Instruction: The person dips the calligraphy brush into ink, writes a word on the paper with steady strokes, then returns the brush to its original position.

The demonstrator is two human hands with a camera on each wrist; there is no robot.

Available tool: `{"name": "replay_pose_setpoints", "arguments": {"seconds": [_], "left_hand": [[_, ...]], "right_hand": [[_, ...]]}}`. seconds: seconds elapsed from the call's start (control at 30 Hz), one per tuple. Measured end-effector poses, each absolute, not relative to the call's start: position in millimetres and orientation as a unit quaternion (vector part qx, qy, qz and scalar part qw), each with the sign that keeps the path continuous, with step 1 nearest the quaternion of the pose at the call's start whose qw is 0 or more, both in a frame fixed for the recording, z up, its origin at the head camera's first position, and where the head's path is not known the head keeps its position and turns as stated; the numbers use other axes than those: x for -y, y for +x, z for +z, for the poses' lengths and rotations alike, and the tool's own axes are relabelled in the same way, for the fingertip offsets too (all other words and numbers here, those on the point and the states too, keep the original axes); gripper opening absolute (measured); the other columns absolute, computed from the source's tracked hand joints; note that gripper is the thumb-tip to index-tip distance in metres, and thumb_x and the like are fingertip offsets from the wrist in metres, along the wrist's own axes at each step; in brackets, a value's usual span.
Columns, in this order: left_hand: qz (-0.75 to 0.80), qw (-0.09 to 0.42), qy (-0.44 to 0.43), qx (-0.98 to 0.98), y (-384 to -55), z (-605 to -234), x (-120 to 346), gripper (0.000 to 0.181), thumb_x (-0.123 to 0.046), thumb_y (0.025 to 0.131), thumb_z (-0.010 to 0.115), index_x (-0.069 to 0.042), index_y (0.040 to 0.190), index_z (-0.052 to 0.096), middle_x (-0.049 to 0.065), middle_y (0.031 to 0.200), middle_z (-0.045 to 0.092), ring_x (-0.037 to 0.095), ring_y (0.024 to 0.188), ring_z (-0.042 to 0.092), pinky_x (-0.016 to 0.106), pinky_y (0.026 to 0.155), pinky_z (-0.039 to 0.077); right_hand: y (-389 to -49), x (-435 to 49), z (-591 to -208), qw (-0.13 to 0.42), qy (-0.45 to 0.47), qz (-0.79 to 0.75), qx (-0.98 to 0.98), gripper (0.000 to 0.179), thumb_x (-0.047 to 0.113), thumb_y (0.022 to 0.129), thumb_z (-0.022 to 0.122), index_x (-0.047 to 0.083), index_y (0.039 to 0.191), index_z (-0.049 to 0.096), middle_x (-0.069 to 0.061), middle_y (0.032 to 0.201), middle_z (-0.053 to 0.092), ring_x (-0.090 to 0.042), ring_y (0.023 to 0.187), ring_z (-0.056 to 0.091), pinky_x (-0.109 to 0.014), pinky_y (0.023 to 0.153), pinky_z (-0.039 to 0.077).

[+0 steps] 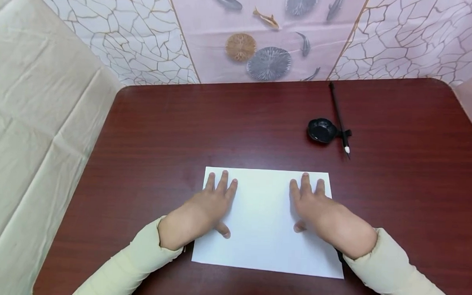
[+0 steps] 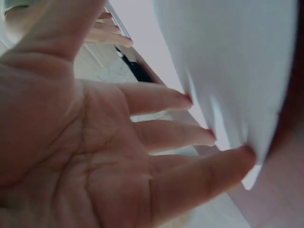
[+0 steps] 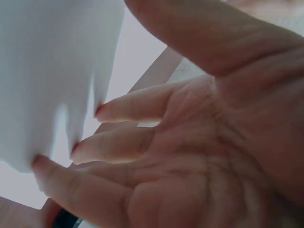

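A white sheet of paper (image 1: 262, 222) lies flat on the dark red table near its front edge. On the paper's left part rests my left hand (image 1: 206, 209), fingers spread and straight, fingertips touching the sheet by its far left corner. My right hand (image 1: 319, 211) mirrors it on the right part, its fingertips near the far right corner. In the left wrist view the left palm (image 2: 80, 142) faces the camera, raised off the surface, with fingertips on the paper (image 2: 228, 57). The right wrist view shows the right palm (image 3: 199, 147) likewise, fingertips against the sheet (image 3: 52, 61).
Beyond the paper at the right, a writing brush (image 1: 340, 118) with a white-and-black tip leans on a small rest beside a black dish (image 1: 321, 130). The reddish table (image 1: 221, 121) meets a patterned cloth (image 1: 271, 40) at the back and a cream cloth (image 1: 37, 127) at left.
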State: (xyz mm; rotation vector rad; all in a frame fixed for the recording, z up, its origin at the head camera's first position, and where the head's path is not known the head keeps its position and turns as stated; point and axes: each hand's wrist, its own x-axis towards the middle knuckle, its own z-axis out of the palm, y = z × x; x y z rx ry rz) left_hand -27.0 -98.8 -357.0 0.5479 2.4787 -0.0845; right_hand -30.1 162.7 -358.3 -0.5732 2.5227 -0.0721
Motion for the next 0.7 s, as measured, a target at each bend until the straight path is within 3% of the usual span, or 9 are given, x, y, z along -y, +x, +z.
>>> {"name": "replay_pose_setpoints", "arguments": {"seconds": [0.13, 0.3, 0.5, 0.7], "left_hand": [[0.014, 0.293, 0.203, -0.934, -36, -361, 104, 0.12, -0.048, 0.078, 0.091, -0.003, 0.167, 0.023, 0.025, 0.174, 0.012, 0.053, 0.158, 0.013, 0.059, 0.105, 0.052], [0.072, 0.284, 0.214, -0.932, -44, -366, 111, 0.114, -0.043, 0.084, 0.088, 0.0, 0.166, 0.023, 0.026, 0.174, 0.009, 0.053, 0.159, 0.007, 0.058, 0.114, 0.044], [0.116, 0.278, 0.214, -0.929, -51, -370, 122, 0.113, -0.041, 0.086, 0.087, -0.001, 0.167, 0.02, 0.024, 0.175, 0.005, 0.049, 0.16, -0.001, 0.052, 0.126, 0.028], [0.139, 0.273, 0.215, -0.927, -59, -370, 127, 0.11, -0.041, 0.088, 0.085, 0.0, 0.167, 0.02, 0.023, 0.175, 0.003, 0.047, 0.161, -0.002, 0.053, 0.125, 0.029]], "right_hand": [[-40, -166, -360, 0.295, -0.19, -0.055, -0.935, 0.094, 0.026, 0.09, 0.084, -0.014, 0.156, 0.03, -0.045, 0.161, 0.022, -0.072, 0.142, 0.027, -0.062, 0.094, 0.054], [-53, -171, -362, 0.307, -0.17, -0.094, -0.932, 0.098, 0.023, 0.091, 0.084, -0.014, 0.159, 0.023, -0.045, 0.164, 0.009, -0.072, 0.147, 0.009, -0.073, 0.103, 0.044], [-62, -176, -364, 0.307, -0.178, -0.109, -0.929, 0.099, 0.026, 0.093, 0.082, -0.014, 0.16, 0.022, -0.044, 0.166, 0.005, -0.067, 0.15, 0.004, -0.071, 0.112, 0.037], [-70, -181, -366, 0.305, -0.182, -0.134, -0.925, 0.099, 0.027, 0.097, 0.076, -0.013, 0.163, 0.015, -0.039, 0.169, -0.003, -0.061, 0.154, -0.005, -0.072, 0.119, 0.023]]}}
